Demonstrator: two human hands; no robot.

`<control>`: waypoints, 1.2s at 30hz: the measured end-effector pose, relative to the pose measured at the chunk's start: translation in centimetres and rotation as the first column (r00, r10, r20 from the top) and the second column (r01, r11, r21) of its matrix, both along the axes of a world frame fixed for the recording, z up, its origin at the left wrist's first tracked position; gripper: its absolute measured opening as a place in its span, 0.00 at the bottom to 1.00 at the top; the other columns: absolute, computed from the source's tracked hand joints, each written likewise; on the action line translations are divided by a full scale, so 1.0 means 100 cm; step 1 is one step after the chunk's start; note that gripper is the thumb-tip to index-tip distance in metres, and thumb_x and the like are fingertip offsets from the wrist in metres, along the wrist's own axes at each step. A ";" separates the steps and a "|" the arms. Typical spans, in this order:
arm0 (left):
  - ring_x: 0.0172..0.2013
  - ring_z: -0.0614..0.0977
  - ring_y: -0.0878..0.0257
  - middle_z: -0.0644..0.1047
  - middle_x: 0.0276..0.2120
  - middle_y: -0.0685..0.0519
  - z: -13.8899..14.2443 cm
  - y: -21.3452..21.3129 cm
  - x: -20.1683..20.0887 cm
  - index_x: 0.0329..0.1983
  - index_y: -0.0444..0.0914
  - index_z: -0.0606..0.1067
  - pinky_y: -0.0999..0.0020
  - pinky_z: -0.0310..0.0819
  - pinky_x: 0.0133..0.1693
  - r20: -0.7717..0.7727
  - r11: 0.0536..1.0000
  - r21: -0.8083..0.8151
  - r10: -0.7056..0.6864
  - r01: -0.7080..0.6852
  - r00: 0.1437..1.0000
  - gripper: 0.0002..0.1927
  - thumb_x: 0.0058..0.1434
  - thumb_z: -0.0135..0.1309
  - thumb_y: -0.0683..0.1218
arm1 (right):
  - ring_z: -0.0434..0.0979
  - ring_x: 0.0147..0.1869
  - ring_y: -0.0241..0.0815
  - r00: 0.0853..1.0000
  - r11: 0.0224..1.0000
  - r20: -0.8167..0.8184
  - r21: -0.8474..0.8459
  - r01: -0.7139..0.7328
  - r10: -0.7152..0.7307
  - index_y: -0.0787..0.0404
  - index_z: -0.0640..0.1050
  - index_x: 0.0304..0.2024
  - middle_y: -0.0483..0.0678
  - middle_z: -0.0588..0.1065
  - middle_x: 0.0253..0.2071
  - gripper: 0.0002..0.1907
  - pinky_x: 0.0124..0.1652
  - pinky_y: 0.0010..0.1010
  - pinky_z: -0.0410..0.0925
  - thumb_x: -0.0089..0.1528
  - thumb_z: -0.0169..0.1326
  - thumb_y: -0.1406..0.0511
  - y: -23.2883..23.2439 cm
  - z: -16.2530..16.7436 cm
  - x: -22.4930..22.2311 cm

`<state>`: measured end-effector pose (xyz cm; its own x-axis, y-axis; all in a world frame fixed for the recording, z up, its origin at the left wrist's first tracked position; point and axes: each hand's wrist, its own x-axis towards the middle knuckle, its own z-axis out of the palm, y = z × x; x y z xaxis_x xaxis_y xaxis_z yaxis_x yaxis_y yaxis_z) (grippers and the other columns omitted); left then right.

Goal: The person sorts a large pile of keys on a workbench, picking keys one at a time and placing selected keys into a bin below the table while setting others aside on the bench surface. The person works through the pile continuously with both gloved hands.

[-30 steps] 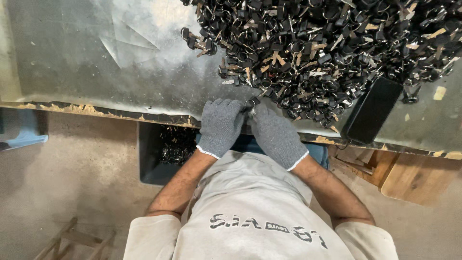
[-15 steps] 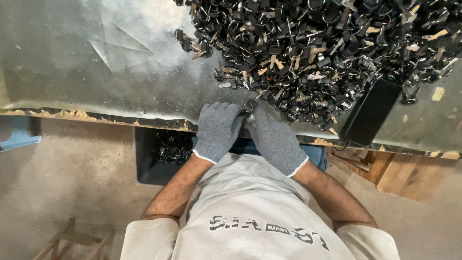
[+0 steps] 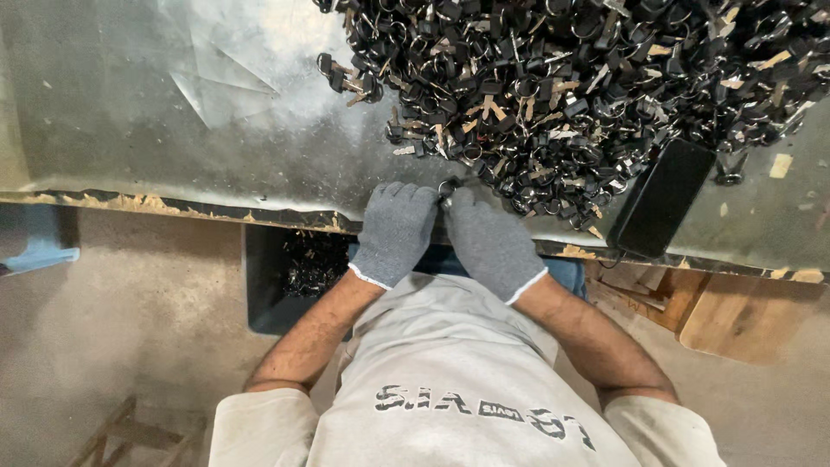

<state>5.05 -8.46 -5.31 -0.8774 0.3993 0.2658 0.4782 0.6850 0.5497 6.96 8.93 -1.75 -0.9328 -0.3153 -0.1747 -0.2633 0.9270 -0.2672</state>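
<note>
Two grey-gloved hands pinch one small metal ring part at the near edge of a sheet-metal table.

The left hand (image 3: 396, 232), in a grey knitted glove with a white cuff, and the right hand (image 3: 489, 244), gloved alike, meet fingertip to fingertip, each closed on the small dark metal ring part (image 3: 448, 186) held between them. Just beyond the fingertips and spreading away to the right lies the large heap of black looped parts with tan tabs (image 3: 571, 86), tangled and glossy. The dull, scratched sheet-metal table (image 3: 173, 112) is bare to the left of the left hand. To the right of the right hand, a flat black rectangular phone (image 3: 660, 197) lies near the table edge. Below the left hand, under the table edge, a dark rectangular bin (image 3: 285, 277) holds more black parts.
</note>
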 end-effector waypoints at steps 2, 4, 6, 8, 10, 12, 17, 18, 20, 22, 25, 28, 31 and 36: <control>0.38 0.78 0.49 0.75 0.32 0.49 0.001 -0.001 0.000 0.41 0.39 0.75 0.52 0.68 0.44 0.021 0.999 0.038 0.026 -0.026 0.999 0.07 0.61 0.56 0.44 | 0.81 0.33 0.60 0.999 0.986 0.028 -0.163 0.027 -0.022 0.71 0.69 0.45 0.64 0.76 0.37 0.22 0.23 0.45 0.74 0.63 0.55 0.57 0.011 0.005 -0.004; 0.37 0.77 0.50 0.75 0.32 0.49 0.001 -0.001 0.001 0.41 0.38 0.75 0.52 0.68 0.43 0.011 0.998 0.048 0.046 -0.047 0.999 0.07 0.61 0.57 0.45 | 0.82 0.37 0.60 0.992 0.974 0.105 -0.204 0.095 -0.075 0.70 0.68 0.53 0.63 0.77 0.38 0.22 0.29 0.45 0.75 0.66 0.53 0.59 0.018 0.005 -0.007; 0.37 0.77 0.50 0.75 0.32 0.48 -0.002 0.000 0.003 0.41 0.38 0.75 0.52 0.68 0.43 -0.010 0.998 0.029 0.056 -0.056 0.998 0.06 0.63 0.57 0.44 | 0.82 0.38 0.59 0.984 0.974 0.152 -0.196 0.117 -0.088 0.70 0.68 0.55 0.62 0.77 0.39 0.22 0.31 0.45 0.76 0.67 0.52 0.60 0.018 0.002 -0.005; 0.38 0.77 0.49 0.75 0.32 0.48 -0.005 0.001 0.005 0.43 0.38 0.75 0.52 0.68 0.44 -0.022 0.999 -0.007 0.034 -0.034 0.999 0.07 0.61 0.55 0.42 | 0.82 0.38 0.56 0.988 0.984 0.134 -0.150 0.093 -0.073 0.71 0.69 0.52 0.62 0.76 0.41 0.20 0.30 0.42 0.76 0.67 0.52 0.60 0.010 -0.003 -0.004; 0.38 0.77 0.49 0.75 0.33 0.47 -0.008 0.002 0.005 0.44 0.37 0.76 0.52 0.68 0.44 -0.067 0.999 -0.041 0.013 -0.015 0.998 0.09 0.60 0.54 0.41 | 0.82 0.41 0.55 0.997 0.999 -0.071 -0.042 0.033 -0.036 0.66 0.70 0.46 0.59 0.77 0.40 0.13 0.32 0.42 0.76 0.67 0.52 0.62 -0.002 -0.005 -0.003; 0.38 0.77 0.49 0.75 0.32 0.47 -0.009 0.002 0.006 0.44 0.36 0.76 0.52 0.68 0.44 -0.090 0.998 -0.067 -0.006 0.000 0.996 0.11 0.58 0.53 0.41 | 0.82 0.42 0.54 0.987 0.995 -0.157 0.104 0.009 0.007 0.63 0.71 0.43 0.56 0.77 0.39 0.08 0.32 0.42 0.75 0.66 0.52 0.64 -0.011 -0.002 -0.005; 0.39 0.76 0.48 0.75 0.34 0.46 -0.007 0.001 0.006 0.52 0.34 0.74 0.51 0.68 0.45 -0.076 0.999 0.011 0.047 -0.046 0.996 0.17 0.59 0.58 0.42 | 0.80 0.37 0.57 0.965 0.971 0.224 -0.166 0.174 -0.134 0.65 0.72 0.46 0.54 0.76 0.34 0.14 0.33 0.44 0.72 0.67 0.55 0.60 0.001 0.014 -0.020; 0.38 0.76 0.48 0.75 0.34 0.46 -0.007 0.001 0.006 0.55 0.32 0.74 0.51 0.68 0.43 -0.099 0.998 0.040 0.060 -0.056 0.993 0.22 0.58 0.59 0.43 | 0.80 0.36 0.57 0.974 0.965 0.171 -0.192 0.181 -0.149 0.64 0.73 0.48 0.54 0.76 0.36 0.14 0.31 0.44 0.72 0.65 0.56 0.61 0.004 0.013 -0.020; 0.42 0.77 0.47 0.76 0.39 0.45 -0.010 0.002 0.007 0.59 0.31 0.71 0.51 0.68 0.45 -0.059 0.983 0.130 0.137 -0.129 0.989 0.25 0.58 0.58 0.41 | 0.79 0.34 0.58 0.983 0.957 0.093 -0.229 0.177 -0.160 0.63 0.75 0.50 0.56 0.75 0.40 0.16 0.28 0.43 0.72 0.62 0.56 0.62 0.005 0.008 -0.014; 0.43 0.77 0.47 0.77 0.40 0.45 -0.014 0.003 0.010 0.60 0.33 0.71 0.51 0.69 0.47 -0.030 0.978 0.161 0.140 -0.134 0.990 0.25 0.57 0.57 0.39 | 0.79 0.39 0.59 0.995 0.995 -0.104 -0.102 -0.017 0.007 0.65 0.73 0.43 0.58 0.74 0.38 0.13 0.30 0.45 0.73 0.62 0.56 0.62 -0.001 -0.002 -0.002; 0.41 0.77 0.49 0.77 0.38 0.47 -0.019 0.004 0.012 0.56 0.37 0.74 0.51 0.70 0.48 -0.063 0.990 0.125 0.066 -0.058 0.996 0.23 0.55 0.56 0.38 | 0.78 0.42 0.60 0.992 0.999 -0.124 0.022 -0.031 0.033 0.67 0.73 0.42 0.60 0.74 0.39 0.11 0.31 0.47 0.73 0.63 0.55 0.65 -0.008 -0.013 0.006; 0.41 0.77 0.49 0.76 0.37 0.48 -0.019 0.003 0.013 0.55 0.38 0.75 0.52 0.71 0.47 -0.056 0.994 0.097 0.057 -0.051 0.997 0.20 0.58 0.56 0.38 | 0.78 0.41 0.62 0.998 0.987 -0.048 -0.151 -0.052 0.046 0.66 0.72 0.41 0.61 0.75 0.38 0.10 0.36 0.48 0.73 0.63 0.54 0.65 0.000 -0.009 -0.006; 0.40 0.77 0.50 0.76 0.37 0.49 -0.013 0.000 0.013 0.54 0.37 0.75 0.53 0.70 0.46 -0.070 0.983 0.170 0.078 -0.065 0.995 0.18 0.60 0.57 0.39 | 0.80 0.37 0.63 0.971 0.929 0.236 -0.366 0.057 0.033 0.67 0.71 0.43 0.60 0.76 0.32 0.13 0.35 0.49 0.72 0.66 0.53 0.61 0.016 0.001 -0.026; 0.37 0.78 0.52 0.77 0.35 0.50 0.002 -0.001 0.019 0.45 0.39 0.77 0.55 0.70 0.42 -0.191 0.991 0.001 0.131 -0.133 0.973 0.11 0.59 0.59 0.42 | 0.81 0.29 0.58 0.995 0.978 0.088 -0.200 0.058 -0.041 0.68 0.71 0.44 0.58 0.76 0.29 0.16 0.26 0.45 0.74 0.66 0.54 0.59 0.007 0.002 -0.012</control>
